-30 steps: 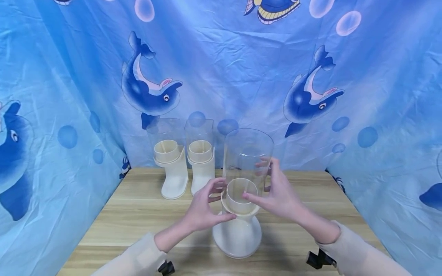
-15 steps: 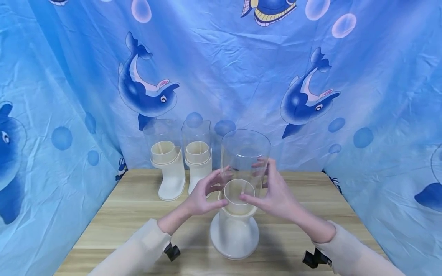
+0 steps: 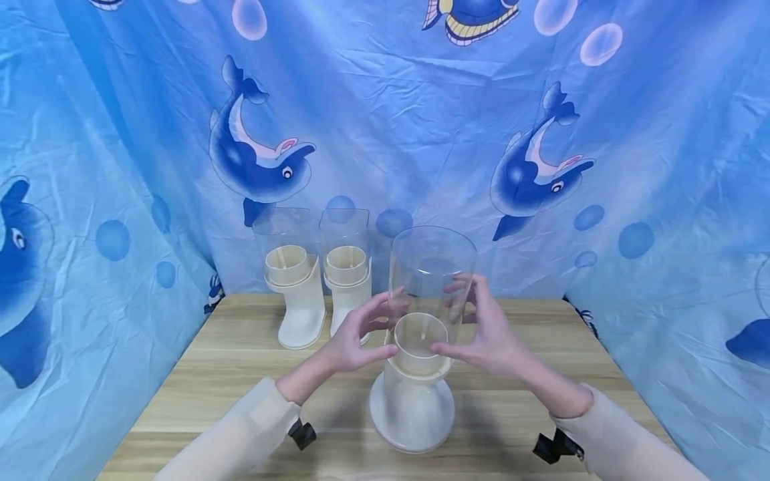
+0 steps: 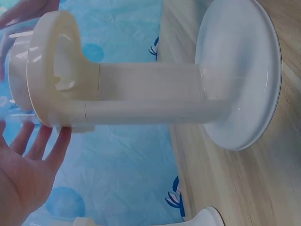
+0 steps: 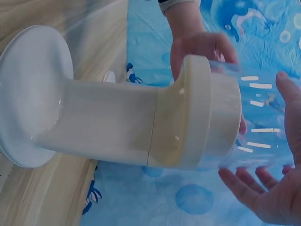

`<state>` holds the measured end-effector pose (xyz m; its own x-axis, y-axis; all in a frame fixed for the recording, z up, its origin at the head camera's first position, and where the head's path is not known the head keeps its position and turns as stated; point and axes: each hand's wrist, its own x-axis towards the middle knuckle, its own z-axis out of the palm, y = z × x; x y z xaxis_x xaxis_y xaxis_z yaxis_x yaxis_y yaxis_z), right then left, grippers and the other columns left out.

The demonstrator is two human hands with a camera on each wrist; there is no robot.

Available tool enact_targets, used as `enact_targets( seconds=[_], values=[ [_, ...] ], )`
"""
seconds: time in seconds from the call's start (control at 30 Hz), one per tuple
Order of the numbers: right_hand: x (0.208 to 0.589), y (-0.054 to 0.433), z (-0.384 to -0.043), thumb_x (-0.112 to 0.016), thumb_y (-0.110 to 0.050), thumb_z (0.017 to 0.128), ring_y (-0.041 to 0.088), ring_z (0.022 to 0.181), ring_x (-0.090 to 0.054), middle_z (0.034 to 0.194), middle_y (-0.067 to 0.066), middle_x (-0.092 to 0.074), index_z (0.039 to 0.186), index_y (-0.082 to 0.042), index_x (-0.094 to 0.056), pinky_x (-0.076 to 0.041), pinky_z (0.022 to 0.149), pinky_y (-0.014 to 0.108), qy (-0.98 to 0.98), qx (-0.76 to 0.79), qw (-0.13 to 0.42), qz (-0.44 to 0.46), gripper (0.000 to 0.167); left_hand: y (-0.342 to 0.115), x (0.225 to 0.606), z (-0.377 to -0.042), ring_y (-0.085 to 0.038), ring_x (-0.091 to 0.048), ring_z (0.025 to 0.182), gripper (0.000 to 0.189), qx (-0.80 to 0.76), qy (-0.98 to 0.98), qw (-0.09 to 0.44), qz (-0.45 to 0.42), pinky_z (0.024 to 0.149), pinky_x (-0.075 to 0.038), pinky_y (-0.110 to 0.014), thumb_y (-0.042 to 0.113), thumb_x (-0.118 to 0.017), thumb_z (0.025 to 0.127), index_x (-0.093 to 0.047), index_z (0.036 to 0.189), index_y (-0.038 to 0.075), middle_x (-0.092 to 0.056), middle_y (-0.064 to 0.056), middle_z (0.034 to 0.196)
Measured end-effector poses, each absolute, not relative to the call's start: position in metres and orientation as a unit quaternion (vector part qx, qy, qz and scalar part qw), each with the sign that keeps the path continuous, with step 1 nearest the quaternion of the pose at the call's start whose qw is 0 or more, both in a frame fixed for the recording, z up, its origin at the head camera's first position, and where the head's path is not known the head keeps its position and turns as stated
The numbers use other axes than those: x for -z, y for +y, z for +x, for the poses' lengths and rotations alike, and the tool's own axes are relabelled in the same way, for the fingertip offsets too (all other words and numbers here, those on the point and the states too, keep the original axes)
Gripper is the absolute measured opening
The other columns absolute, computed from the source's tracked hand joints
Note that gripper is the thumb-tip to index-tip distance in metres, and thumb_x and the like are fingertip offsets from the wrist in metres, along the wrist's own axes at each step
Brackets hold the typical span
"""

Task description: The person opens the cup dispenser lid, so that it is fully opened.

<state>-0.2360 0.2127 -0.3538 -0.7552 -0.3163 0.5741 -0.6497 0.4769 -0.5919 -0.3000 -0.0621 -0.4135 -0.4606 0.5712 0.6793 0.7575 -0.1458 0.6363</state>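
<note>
While left hand (image 3: 359, 336) and right hand (image 3: 492, 339) grip the clear cylinder (image 3: 432, 264) from opposite sides, it sits upright around the collar (image 5: 225, 115) of the white stand (image 3: 412, 414) on the tabletop (image 3: 240, 394). Advice: light, even pressure, cylinder plumb; tilting would likely bind it.

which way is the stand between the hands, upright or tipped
Upright: the stand's round base sits flat on the wooden table, with the clear cylinder on top.

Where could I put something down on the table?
The table is bare left of the left hand, in front of the two back stands, and right of the right hand, toward the blue cloth. It's crowded around the front stand.
</note>
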Motion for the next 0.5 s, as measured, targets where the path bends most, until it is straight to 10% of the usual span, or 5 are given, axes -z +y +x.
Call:
enact_targets(
  seconds=[0.2,0.5],
  values=[
    [0.353,0.216,-0.248,-0.098,-0.003,0.07,0.042,0.124,-0.066,0.148,0.018,-0.056,0.151,-0.006,-0.035,-0.065,0.092,0.049,-0.811,-0.464,0.155,0.321,0.102,-0.064,0.414,-0.3,-0.041,-0.066,0.128,0.086,0.544,-0.666,0.122,-0.495,0.103,-0.061,-0.041,0.003,-0.081,0.083,-0.039,0.158,0.0,-0.058,-0.028,0.151],
    [0.353,0.219,-0.255,-0.102,-0.006,0.065,0.035,0.104,-0.067,0.13,0.016,-0.061,0.146,-0.005,-0.041,-0.067,0.081,0.035,-0.812,-0.462,0.17,0.314,0.102,-0.065,0.419,-0.318,-0.049,-0.058,0.137,0.086,0.56,-0.611,0.068,-0.555,0.112,-0.055,-0.051,-0.011,-0.071,0.086,-0.027,0.16,-0.009,-0.043,-0.034,0.161]
  ],
)
